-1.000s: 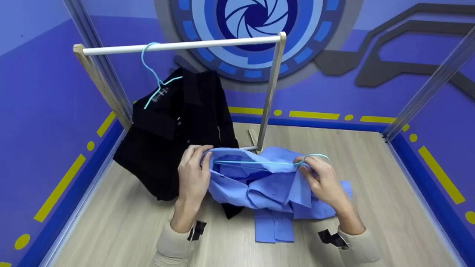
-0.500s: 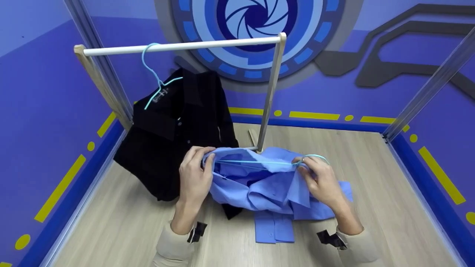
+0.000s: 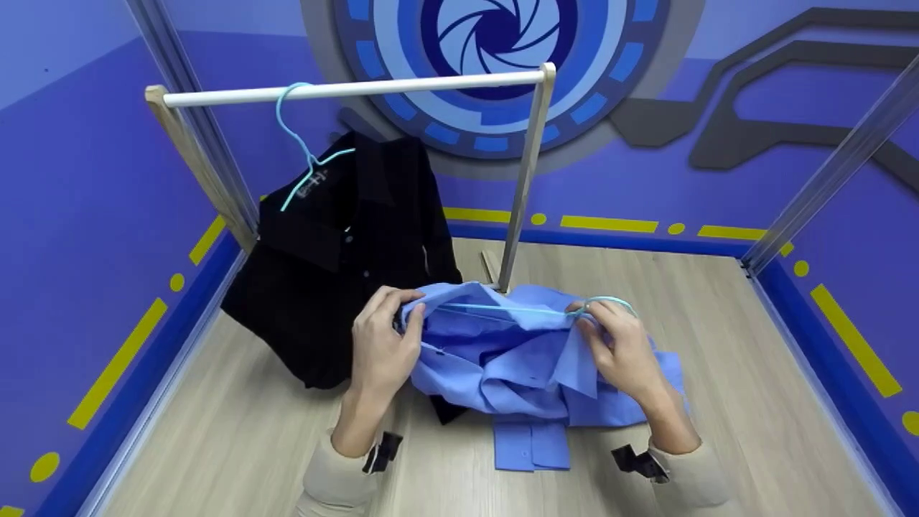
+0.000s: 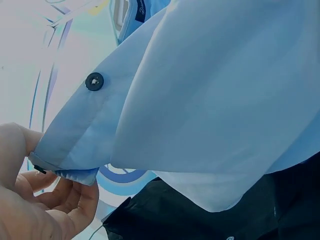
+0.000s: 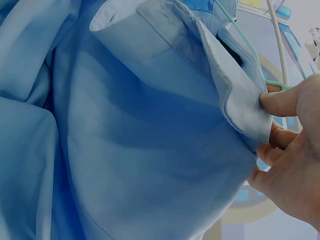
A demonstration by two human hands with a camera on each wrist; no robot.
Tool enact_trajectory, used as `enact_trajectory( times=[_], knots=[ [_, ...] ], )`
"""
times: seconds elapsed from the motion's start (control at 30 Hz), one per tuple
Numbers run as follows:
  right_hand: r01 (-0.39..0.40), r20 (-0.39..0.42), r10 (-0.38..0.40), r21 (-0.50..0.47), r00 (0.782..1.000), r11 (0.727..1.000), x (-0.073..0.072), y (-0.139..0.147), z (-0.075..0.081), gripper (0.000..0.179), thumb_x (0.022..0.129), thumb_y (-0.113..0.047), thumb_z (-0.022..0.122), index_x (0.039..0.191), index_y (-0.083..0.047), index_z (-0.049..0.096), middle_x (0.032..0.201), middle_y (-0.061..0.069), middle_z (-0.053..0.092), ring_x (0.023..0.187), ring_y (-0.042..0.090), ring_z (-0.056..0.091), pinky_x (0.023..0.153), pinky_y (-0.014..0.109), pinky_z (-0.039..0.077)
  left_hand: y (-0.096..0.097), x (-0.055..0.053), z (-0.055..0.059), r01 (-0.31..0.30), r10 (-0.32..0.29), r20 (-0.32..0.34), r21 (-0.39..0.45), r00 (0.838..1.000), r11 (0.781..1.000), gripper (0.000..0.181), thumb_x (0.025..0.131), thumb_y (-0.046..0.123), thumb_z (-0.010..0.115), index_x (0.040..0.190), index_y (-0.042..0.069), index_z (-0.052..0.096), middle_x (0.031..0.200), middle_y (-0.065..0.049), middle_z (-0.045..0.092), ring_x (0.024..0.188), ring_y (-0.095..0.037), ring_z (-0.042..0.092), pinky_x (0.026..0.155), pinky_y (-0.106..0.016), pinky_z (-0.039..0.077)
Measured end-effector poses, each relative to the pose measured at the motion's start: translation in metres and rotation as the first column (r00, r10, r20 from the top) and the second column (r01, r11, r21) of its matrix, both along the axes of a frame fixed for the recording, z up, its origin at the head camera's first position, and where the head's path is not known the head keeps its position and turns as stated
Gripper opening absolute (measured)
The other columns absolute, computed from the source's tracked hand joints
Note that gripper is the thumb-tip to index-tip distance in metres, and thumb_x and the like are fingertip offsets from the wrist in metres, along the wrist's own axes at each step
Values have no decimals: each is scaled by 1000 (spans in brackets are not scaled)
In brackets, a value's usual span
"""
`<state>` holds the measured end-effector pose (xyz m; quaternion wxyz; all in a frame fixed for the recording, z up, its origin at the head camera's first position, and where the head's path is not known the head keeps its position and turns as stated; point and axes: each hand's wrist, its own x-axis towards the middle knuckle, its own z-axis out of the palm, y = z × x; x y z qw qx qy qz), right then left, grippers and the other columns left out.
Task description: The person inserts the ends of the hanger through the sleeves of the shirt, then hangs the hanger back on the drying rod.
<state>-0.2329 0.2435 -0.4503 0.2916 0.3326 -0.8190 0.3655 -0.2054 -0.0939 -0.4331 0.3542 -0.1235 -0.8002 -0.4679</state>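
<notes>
A light blue button-up shirt (image 3: 531, 373) lies bunched in front of me, its collar opening spread between both hands. My left hand (image 3: 384, 341) pinches the collar's left edge between thumb and fingers; in the left wrist view a dark button (image 4: 94, 81) shows above the grip. A thin turquoise hanger (image 3: 517, 309) runs across inside the opening, partly covered by cloth. With my right hand (image 3: 621, 352) I pinch the collar's right side together with the hanger near its hook, which curves up over the knuckles. The right wrist view shows the thumb pressing the collar flap (image 5: 240, 100).
Behind on the left, a rack with a white rail (image 3: 431, 84) and wooden legs holds a black shirt (image 3: 330, 287) on another turquoise hanger (image 3: 293, 136). Part of the black shirt lies under the blue one. Blue walls (image 3: 79, 237) enclose the wooden surface (image 3: 747, 402).
My left hand has moved slightly right and drawn the collar edge with it, covering more of the hanger's left end. My right hand has stayed nearly still on the collar and hanger.
</notes>
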Motion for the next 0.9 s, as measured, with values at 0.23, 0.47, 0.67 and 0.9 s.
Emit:
enact_trajectory(
  times=[0.23, 0.47, 0.67, 0.9],
  knots=[
    [-7, -37, 8, 7, 999, 1000, -2, -1, 1, 27, 91, 12, 66, 108, -7, 74, 108, 4, 71, 102, 23, 65, 88, 30, 46, 3, 1, -2, 41, -41, 14, -6, 999, 999, 10, 90, 0, 76, 100, 2, 75, 95, -2, 67, 88, -15, 66, 79, -33, 54],
    [0, -38, 1, 7, 999, 1000, -1, -2, 0, 27, 91, 14, 65, 108, -6, 73, 107, 5, 71, 101, 22, 65, 87, 28, 47, 5, 1, -6, 92, -92, 14, -23, 996, 995, 10, 89, 0, 75, 98, 4, 74, 98, -1, 68, 92, -15, 66, 83, -35, 54],
    [7, -35, -7, 1, 999, 1000, -1, -2, 0, 27, 91, 13, 66, 109, -7, 73, 108, 4, 71, 101, 22, 65, 88, 29, 46, 7, 1, -7, 137, -135, 32, -52, 990, 989, 11, 88, 0, 74, 97, 6, 73, 99, 0, 67, 92, -14, 64, 82, -34, 53],
    [5, -28, -5, -5, 1000, 1000, -1, -3, -1, 26, 92, 13, 65, 108, -6, 73, 110, 5, 70, 103, 24, 65, 92, 29, 46, 8, 2, -10, 192, -184, 73, -119, 980, 974, 13, 87, 3, 73, 99, 8, 69, 99, 0, 61, 91, -24, 61, 81, -35, 49]
  ],
)
